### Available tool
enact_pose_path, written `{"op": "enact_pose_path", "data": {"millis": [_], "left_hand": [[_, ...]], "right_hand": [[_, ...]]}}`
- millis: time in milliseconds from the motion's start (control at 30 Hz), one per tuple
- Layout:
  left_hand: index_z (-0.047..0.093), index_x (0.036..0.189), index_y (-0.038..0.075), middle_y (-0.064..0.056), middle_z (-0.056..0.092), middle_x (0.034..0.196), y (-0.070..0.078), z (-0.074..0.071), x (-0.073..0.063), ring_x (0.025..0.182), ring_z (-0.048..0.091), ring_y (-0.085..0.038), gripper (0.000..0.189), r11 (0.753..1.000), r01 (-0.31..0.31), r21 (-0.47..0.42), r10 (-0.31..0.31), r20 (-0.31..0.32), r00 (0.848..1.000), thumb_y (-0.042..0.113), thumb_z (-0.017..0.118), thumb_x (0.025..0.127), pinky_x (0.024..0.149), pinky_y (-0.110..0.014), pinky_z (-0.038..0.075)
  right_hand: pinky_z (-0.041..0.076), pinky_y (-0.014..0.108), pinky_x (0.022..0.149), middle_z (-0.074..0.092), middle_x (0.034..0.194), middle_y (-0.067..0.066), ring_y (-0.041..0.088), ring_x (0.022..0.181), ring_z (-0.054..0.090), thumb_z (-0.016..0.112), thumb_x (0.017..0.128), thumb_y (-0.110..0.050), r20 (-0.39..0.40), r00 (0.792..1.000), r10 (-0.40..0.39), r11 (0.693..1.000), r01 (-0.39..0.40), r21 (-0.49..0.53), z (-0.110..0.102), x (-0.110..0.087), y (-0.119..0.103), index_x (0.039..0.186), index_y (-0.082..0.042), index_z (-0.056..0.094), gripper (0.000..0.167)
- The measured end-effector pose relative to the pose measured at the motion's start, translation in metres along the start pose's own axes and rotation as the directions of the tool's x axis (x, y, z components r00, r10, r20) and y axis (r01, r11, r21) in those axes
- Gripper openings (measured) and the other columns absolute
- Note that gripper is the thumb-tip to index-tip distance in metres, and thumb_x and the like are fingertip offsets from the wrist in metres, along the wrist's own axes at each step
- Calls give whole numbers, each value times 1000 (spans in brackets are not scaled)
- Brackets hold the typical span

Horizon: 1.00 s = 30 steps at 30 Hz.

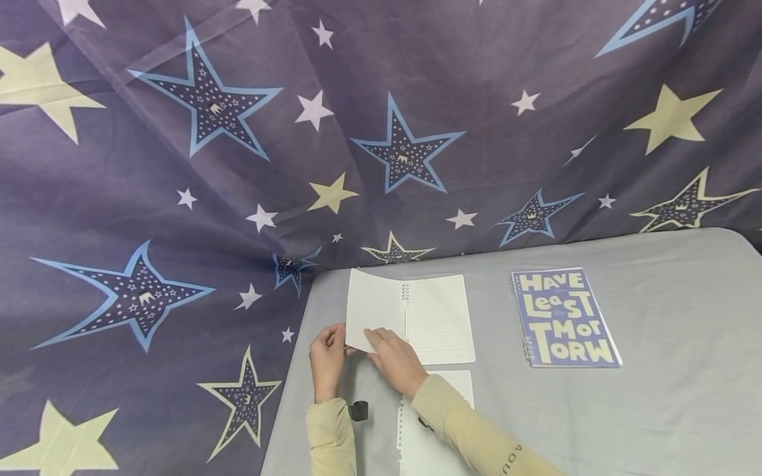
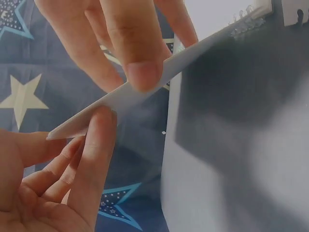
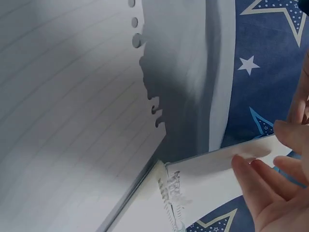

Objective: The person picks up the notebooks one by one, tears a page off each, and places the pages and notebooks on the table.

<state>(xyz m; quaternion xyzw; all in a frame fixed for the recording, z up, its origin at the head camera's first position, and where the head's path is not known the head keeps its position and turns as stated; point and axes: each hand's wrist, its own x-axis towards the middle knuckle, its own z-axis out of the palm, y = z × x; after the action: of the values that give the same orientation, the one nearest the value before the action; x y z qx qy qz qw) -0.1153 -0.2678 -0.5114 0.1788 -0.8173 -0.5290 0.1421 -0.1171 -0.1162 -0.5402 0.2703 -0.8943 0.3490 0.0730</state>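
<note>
An open spiral notebook [image 1: 440, 317] lies on the grey surface, with ruled pages on its right side. Its plain white left side [image 1: 378, 307] is raised at a tilt, as the left wrist view shows edge-on. My left hand [image 1: 327, 360] pinches the lower left corner of that side between thumb and fingers [image 2: 99, 140]. From the right, my right hand [image 1: 395, 360] reaches over and holds the lower edge, its thumb [image 2: 145, 77] on the near side and fingers on the white face. Below the notebook is a loose ruled sheet [image 3: 72, 96] with a torn, holed edge, partly under the right forearm.
A purple notebook [image 1: 565, 317] with large cream lettering lies shut to the right. Behind and to the left hangs a dark star-printed cloth [image 1: 250, 178]. The grey surface [image 1: 673, 416] stretches away to the right.
</note>
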Motion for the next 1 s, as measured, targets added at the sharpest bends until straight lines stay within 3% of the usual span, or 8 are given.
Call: {"op": "enact_pose_path", "data": {"millis": [233,367,600,1000], "left_hand": [[69,111,-4,-22,73,92,4,3,-3,66,71,-16,25,999,-22,-38,23,14,1000,16,59,100,61,-26,62],[68,112,-6,-24,73,93,5,5,-5,68,71,-16,28,998,-37,-55,38,28,999,18,58,101,63,-29,62],[66,117,-8,-25,72,98,5,9,-9,74,71,-14,34,992,-31,-123,41,76,996,22,58,102,70,-38,63],[68,117,-6,-25,72,105,6,19,-16,80,72,-11,29,986,-54,-159,67,82,994,16,57,102,71,-34,63]], "right_hand": [[53,33,101,62,132,9,22,119,61,67,94,-15,-24,999,-42,999,42,3,-2,1,0,140,-5,54,49],[50,33,105,61,133,9,23,121,60,67,93,-9,-49,995,-82,996,83,11,-2,3,-1,143,-5,51,53],[55,32,97,62,126,7,22,114,62,65,89,1,-119,986,-115,992,119,31,-1,2,-1,147,-11,47,62],[56,29,93,61,126,4,17,115,60,63,90,3,-161,978,-134,987,145,63,-4,-2,3,150,-14,43,65]]}}
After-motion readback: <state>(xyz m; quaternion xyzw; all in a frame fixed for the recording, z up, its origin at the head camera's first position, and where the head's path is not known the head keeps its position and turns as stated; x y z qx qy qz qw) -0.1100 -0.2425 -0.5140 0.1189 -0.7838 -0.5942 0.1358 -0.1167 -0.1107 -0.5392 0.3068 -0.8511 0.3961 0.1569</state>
